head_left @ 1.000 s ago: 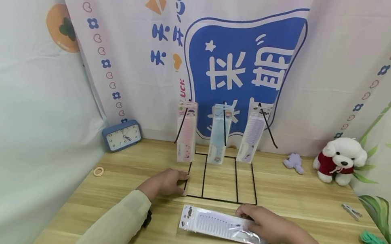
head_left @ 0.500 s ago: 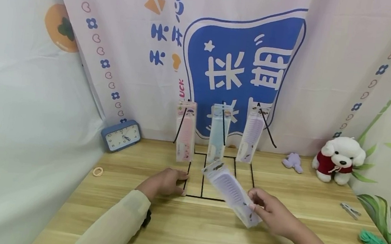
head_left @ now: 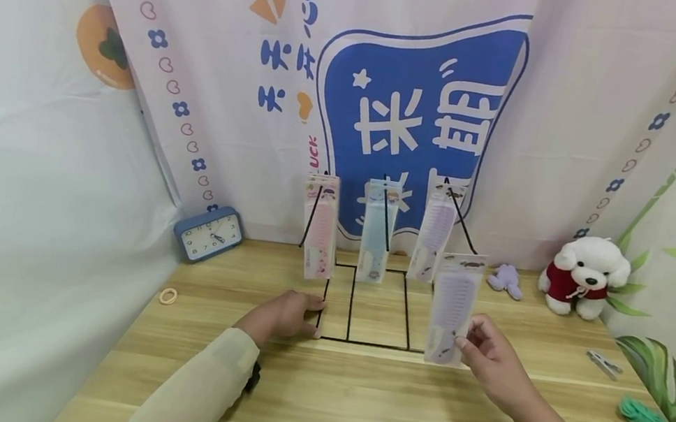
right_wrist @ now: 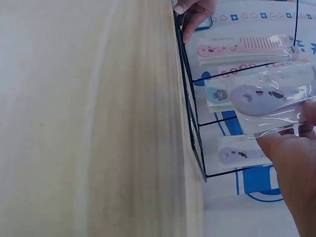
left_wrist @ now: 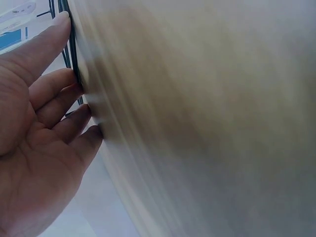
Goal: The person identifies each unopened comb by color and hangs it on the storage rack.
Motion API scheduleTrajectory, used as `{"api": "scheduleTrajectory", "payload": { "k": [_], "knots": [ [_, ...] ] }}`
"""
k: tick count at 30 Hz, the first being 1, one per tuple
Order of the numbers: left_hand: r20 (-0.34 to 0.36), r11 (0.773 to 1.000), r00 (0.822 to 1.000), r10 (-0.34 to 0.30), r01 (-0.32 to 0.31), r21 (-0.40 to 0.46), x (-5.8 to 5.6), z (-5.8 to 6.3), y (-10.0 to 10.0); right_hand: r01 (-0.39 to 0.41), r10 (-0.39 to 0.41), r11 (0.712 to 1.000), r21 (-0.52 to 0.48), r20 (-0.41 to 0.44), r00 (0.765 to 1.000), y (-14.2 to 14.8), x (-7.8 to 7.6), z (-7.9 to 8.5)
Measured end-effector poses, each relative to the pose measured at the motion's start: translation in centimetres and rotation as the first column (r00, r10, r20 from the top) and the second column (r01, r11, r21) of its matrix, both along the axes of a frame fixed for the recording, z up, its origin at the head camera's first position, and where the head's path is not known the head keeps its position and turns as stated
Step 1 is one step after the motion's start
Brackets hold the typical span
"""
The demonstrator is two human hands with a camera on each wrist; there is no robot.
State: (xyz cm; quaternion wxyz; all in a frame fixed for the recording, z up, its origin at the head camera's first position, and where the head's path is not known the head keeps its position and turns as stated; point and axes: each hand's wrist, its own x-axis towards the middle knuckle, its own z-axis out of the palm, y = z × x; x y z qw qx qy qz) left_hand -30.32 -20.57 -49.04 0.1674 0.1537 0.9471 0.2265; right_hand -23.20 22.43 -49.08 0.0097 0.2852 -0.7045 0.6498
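Observation:
A purple comb in a clear packet is held upright above the right side of a black wire rack. My right hand pinches the packet's lower right edge between thumb and fingers. In the right wrist view, the packaged comb shows its rounded handle end. My left hand rests against the rack's left base bar, fingers fairly straight, with fingertips touching the wire and table. Packaged combs hang from the rack's hooks: pink left, blue middle, purple right.
A blue clock and a wooden ring lie to the left. On the right are a plush dog, a small purple toy, a metal clip and green yarn. A printed curtain hangs behind.
My right hand has lifted the purple comb off the table, turned it from lying sideways to upright, and brought it toward the right hook. The left hand has stayed at the rack.

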Motion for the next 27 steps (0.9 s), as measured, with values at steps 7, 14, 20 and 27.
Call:
{"api": "scheduleTrajectory", "payload": {
  "k": [7,14,20,27],
  "knots": [
    [0.002,1.000,1.000,0.008,-0.008,-0.008,0.0,0.1,0.0,-0.018,0.025,0.996,-0.088,0.081,0.996,0.3,-0.1,-0.5],
    [0.013,1.000,1.000,0.013,-0.013,-0.002,-0.1,0.2,0.0,0.009,0.008,0.993,-0.115,0.148,0.989,0.4,-0.4,-0.7],
    [0.011,1.000,1.000,0.010,-0.010,0.010,-0.2,0.3,-0.1,0.084,-0.077,0.996,-0.040,0.155,0.985,0.5,-0.9,-0.5],
    [0.011,1.000,1.000,0.006,-0.006,0.016,0.0,0.2,0.0,0.248,-0.263,0.960,0.127,0.113,0.958,0.4,-2.8,0.5]
  ]
}}
